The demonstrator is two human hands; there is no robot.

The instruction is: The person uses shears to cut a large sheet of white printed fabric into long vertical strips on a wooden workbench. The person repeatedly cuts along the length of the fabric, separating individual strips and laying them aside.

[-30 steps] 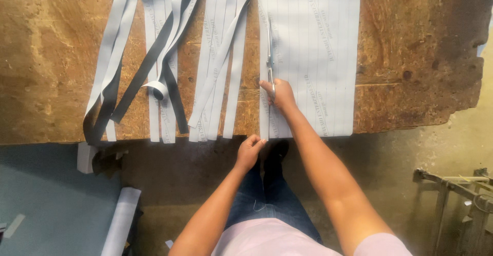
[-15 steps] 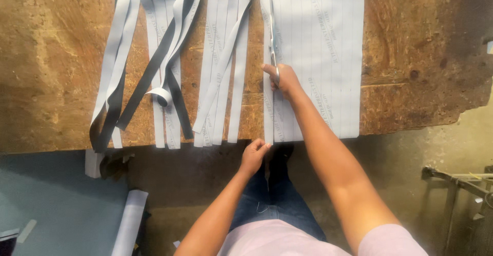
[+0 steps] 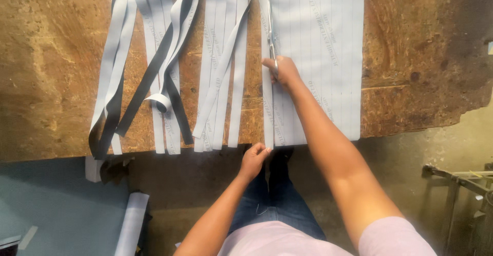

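A wide light-grey sheet [image 3: 323,56] marked with lengthwise lines lies on a worn wooden table [image 3: 46,71]. My right hand [image 3: 281,70] grips a pair of scissors [image 3: 271,40] whose blades point away from me, cutting along the sheet's left side. My left hand [image 3: 253,159] pinches the near end of the narrow strip [image 3: 267,117] being cut, at the table's front edge. Several cut strips [image 3: 221,71] lie side by side left of the sheet.
More strips [image 3: 154,56] lie twisted and looped farther left, some hanging over the table's edge [image 3: 97,153]. A pale roll [image 3: 131,225] leans on the floor at lower left. A metal frame [image 3: 462,179] stands at the right.
My right hand has moved the scissors farther up the sheet, away from me, lengthening the cut. My left hand stays at the strip's near end.
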